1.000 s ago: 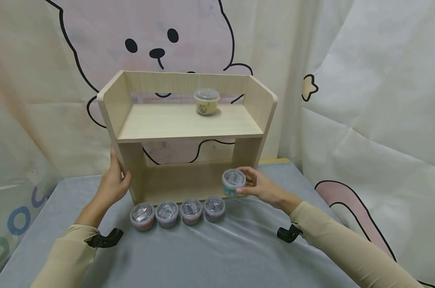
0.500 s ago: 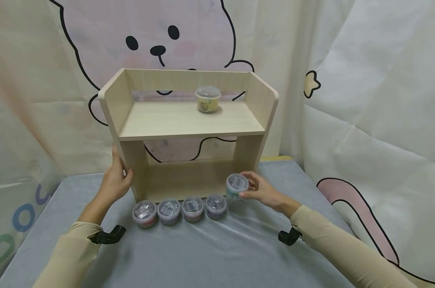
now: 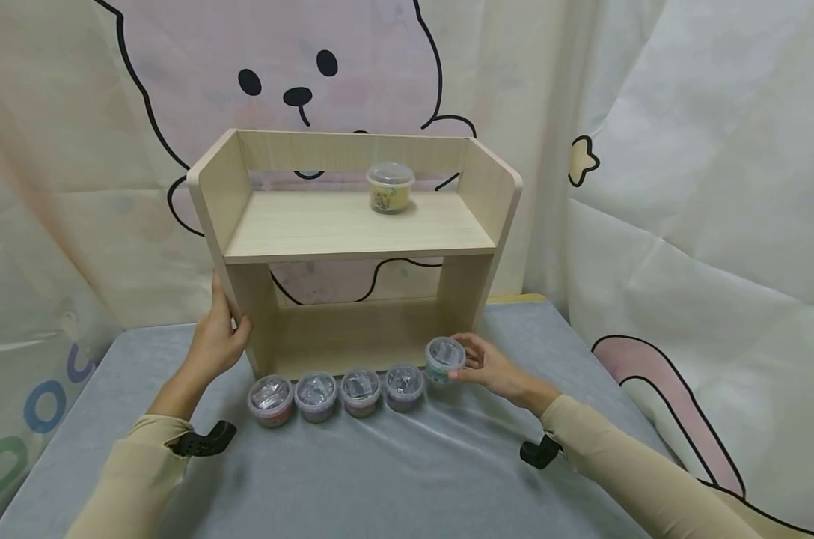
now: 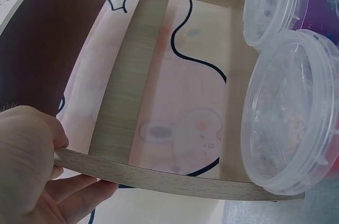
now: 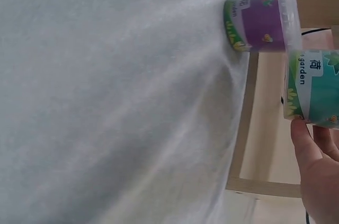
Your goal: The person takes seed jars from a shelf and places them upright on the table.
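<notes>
My left hand (image 3: 213,338) grips the left side panel of a small two-tier wooden shelf (image 3: 299,232). In the left wrist view, thumb and fingers lie on either side of the panel's edge (image 4: 159,178). My right hand (image 3: 497,368) holds a teal plastic tub (image 5: 317,89) with a clear lid, by its right side, in front of the shelf's lower right corner. Just left of it, a purple tub (image 5: 262,23) stands at the right end of a row of several lidded tubs. The row's left end is a reddish tub (image 3: 270,402).
A yellow tub (image 3: 390,191) with a clear lid stands on the shelf's upper board, right of the middle. The grey-blue cloth (image 3: 380,479) covers the table. Behind the shelf hangs a printed curtain (image 3: 501,75); another pale curtain (image 3: 717,187) borders the right side.
My right hand has lowered the teal tub and brought it slightly right, toward the cloth beside the row. My left hand keeps its grip on the panel. The head view has shifted slightly.
</notes>
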Motion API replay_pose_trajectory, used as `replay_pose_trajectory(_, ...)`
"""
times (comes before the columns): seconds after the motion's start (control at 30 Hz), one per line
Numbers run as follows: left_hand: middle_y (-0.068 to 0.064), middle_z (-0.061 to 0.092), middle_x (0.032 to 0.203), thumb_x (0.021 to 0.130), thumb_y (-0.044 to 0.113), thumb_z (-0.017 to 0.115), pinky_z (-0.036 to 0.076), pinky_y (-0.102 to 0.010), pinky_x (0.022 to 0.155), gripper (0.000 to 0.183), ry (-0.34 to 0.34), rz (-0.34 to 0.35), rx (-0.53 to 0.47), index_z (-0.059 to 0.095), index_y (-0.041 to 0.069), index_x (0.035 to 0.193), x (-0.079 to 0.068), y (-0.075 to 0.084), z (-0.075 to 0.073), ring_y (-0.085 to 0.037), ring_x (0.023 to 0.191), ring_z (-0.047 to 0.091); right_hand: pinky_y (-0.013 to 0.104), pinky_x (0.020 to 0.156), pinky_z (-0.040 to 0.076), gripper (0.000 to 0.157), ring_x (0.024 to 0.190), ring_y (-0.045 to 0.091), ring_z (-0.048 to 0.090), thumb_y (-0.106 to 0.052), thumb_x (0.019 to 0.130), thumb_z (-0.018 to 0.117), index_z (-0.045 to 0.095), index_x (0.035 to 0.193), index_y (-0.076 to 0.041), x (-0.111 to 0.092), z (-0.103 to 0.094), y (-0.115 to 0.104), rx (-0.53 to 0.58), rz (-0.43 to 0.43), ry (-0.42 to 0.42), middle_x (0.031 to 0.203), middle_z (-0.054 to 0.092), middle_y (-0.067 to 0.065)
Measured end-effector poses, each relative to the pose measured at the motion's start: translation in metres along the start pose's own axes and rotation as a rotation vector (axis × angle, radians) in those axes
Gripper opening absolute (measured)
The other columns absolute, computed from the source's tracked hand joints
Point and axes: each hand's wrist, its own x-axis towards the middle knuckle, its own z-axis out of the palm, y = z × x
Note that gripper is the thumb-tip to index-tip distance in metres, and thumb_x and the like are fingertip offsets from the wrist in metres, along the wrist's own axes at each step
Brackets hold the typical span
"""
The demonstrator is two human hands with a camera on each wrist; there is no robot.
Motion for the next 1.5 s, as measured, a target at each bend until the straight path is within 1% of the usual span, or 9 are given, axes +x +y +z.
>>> replay_pose_trajectory(0.1,-0.044,0.049,0.137,0.093,-0.001,0.054,0.051,-0.064,0.076,0.095,0.000,-0.003,0.003,-0.009,0.018,0.162,0.000,0.000,0.000,-0.058,0.110,0.061,0.053,0.115,0.040,0.072,0.146,0.044,0.038,-0.014,0.093,0.073,0.032,0.150,-0.002,-0.001,0.000,0.004,-0.006,0.011,-0.001,0.152,0.046,0.025)
replay_pose_trajectory(0.23,-0.044,0.051,0.135,0.093,-0.001,0.054,0.052,-0.062,0.076,0.094,-0.004,-0.006,0.006,-0.008,0.017,0.162,0.000,0.001,0.001,-0.057,0.110,0.061,0.054,0.117,0.038,0.071,0.147,0.044,0.038,-0.013,0.091,0.075,0.034,0.148,-0.002,-0.003,-0.001,0.011,-0.007,0.030,-0.008,0.151,0.047,0.025)
replay_pose_trajectory(0.43,-0.044,0.052,0.133,0.093,-0.002,0.054,0.051,-0.059,0.073,0.094,0.005,-0.004,0.000,-0.007,0.018,0.162,0.000,0.000,0.001,-0.056,0.107,0.063,0.053,0.114,0.042,0.070,0.144,0.046,0.041,-0.013,0.091,0.075,0.034,0.147,-0.001,-0.005,0.000,0.021,-0.009,0.025,-0.017,0.150,0.047,0.027)
replay_pose_trajectory(0.7,-0.042,0.049,0.139,0.094,-0.001,0.053,0.052,-0.062,0.075,0.094,0.000,-0.006,-0.005,-0.008,0.019,0.162,0.002,0.000,-0.001,-0.058,0.113,0.060,0.044,0.110,0.046,0.073,0.142,0.043,0.045,-0.016,0.090,0.076,0.034,0.148,-0.002,-0.001,0.004,0.029,-0.052,0.049,-0.025,0.150,0.048,0.026)
replay_pose_trajectory(0.93,-0.045,0.052,0.134,0.096,0.000,0.051,0.052,-0.066,0.076,0.092,-0.016,-0.005,0.009,-0.010,0.020,0.162,0.000,0.002,-0.001,-0.061,0.111,0.060,0.036,0.106,0.047,0.073,0.136,0.040,0.052,-0.013,0.090,0.076,0.033,0.147,0.001,-0.003,0.005,0.033,-0.042,0.023,-0.041,0.145,0.053,0.028)
replay_pose_trajectory(1.03,-0.045,0.053,0.131,0.096,0.001,0.051,0.052,-0.064,0.074,0.091,-0.012,0.002,0.014,-0.009,0.018,0.162,-0.001,0.003,-0.001,-0.060,0.109,0.062,0.031,0.103,0.048,0.074,0.134,0.038,0.054,-0.013,0.089,0.076,0.033,0.147,0.001,-0.005,0.005,0.036,-0.046,0.031,-0.047,0.144,0.054,0.028)
replay_pose_trajectory(1.23,-0.044,0.053,0.132,0.096,0.001,0.051,0.051,-0.060,0.072,0.092,-0.008,-0.006,0.016,-0.010,0.020,0.162,-0.004,0.001,-0.001,-0.058,0.108,0.062,0.024,0.098,0.049,0.075,0.132,0.039,0.056,-0.013,0.089,0.077,0.031,0.148,0.001,-0.007,0.006,0.042,-0.024,0.032,-0.067,0.143,0.055,0.028)
replay_pose_trajectory(1.4,-0.044,0.054,0.131,0.095,0.001,0.051,0.052,-0.063,0.074,0.093,-0.011,-0.001,0.017,-0.011,0.019,0.162,-0.004,0.000,-0.001,-0.059,0.110,0.062,0.021,0.095,0.050,0.075,0.133,0.038,0.055,-0.013,0.090,0.076,0.030,0.148,0.000,-0.006,0.007,0.044,-0.007,0.029,-0.092,0.144,0.053,0.029)
replay_pose_trajectory(1.5,-0.044,0.053,0.133,0.096,0.001,0.050,0.052,-0.065,0.076,0.092,-0.013,-0.004,0.014,-0.012,0.020,0.162,-0.003,0.000,0.000,-0.060,0.113,0.060,0.020,0.096,0.050,0.074,0.135,0.040,0.053,-0.011,0.092,0.074,0.029,0.148,0.001,-0.006,0.006,0.045,-0.003,0.013,-0.102,0.145,0.051,0.031)
